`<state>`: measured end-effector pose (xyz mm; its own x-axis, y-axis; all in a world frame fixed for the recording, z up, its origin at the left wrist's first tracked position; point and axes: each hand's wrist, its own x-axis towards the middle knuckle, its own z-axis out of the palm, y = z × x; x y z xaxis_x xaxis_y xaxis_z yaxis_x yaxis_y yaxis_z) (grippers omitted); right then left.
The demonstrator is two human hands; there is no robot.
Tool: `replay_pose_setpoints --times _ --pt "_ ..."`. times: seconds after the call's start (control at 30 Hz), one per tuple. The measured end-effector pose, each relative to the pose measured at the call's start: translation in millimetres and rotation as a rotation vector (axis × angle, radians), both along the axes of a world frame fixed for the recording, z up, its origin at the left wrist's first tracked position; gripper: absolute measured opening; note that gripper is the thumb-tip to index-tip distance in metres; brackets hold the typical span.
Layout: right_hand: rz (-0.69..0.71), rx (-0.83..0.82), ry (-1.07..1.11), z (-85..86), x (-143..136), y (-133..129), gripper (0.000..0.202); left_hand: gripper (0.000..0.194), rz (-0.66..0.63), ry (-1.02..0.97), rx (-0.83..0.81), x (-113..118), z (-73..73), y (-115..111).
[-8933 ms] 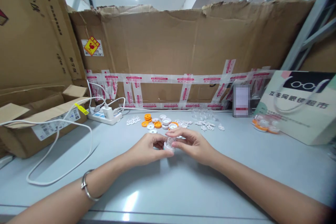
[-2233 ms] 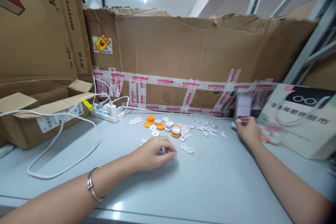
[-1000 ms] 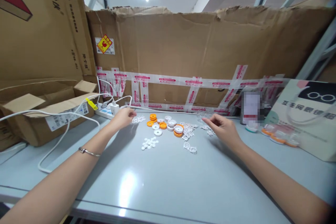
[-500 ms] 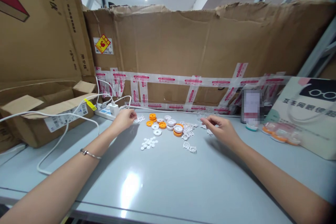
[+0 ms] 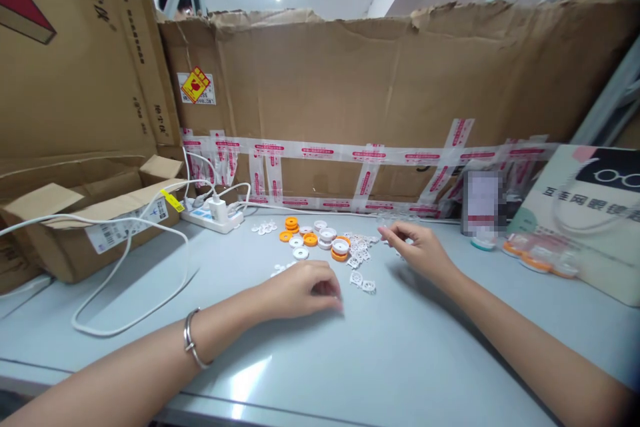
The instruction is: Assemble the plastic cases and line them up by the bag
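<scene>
Small white caps [image 5: 279,270] are being partly covered by the left hand [image 5: 306,289], loosely curled between the table's [image 5: 400,360] front and back edges; whether anything is being gripped cannot be told. Toward the back edge, clear parts [image 5: 389,217] are being partly hidden by the right hand [image 5: 417,247], fingertips narrowed, contents unclear. Orange and white discs [image 5: 310,239] are being flanked by openwork pieces [image 5: 360,250].

From my remote feed: both forearms [image 5: 510,320] bare, slim silver-toned bangle [image 5: 188,331] (small raised stud) circling left wrist [image 5: 206,330].
</scene>
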<state>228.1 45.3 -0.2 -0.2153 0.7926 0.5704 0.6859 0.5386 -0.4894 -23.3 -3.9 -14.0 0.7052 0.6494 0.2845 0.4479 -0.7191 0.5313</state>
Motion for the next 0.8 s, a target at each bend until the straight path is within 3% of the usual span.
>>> replay_pose_setpoints --times 0.1,0.2,0.37,0.57,0.8 --pt "0.008 -0.012 0.006 1.4 0 -2 0.036 0.016 0.138 -0.077 0.040 -21 14.7 14" --pt "0.007 -0.019 0.016 2.4 0 -3 0.036 0.018 0.467 0.170 0.085 -62 31.7 35" --pt "0.063 -0.076 -0.031 -0.3 0 -1 0.034 0.010 0.554 0.389 -0.059 -124 38.2 57" --pt "0.092 -0.127 -0.042 -2.9 -2 -1 0.032 0.016 0.533 0.454 -0.132 -128 26.5 61" --pt "0.086 -0.158 0.024 -1.1 -8 -3 0.032 0.014 0.546 0.454 -0.159 -128 26.4 62"
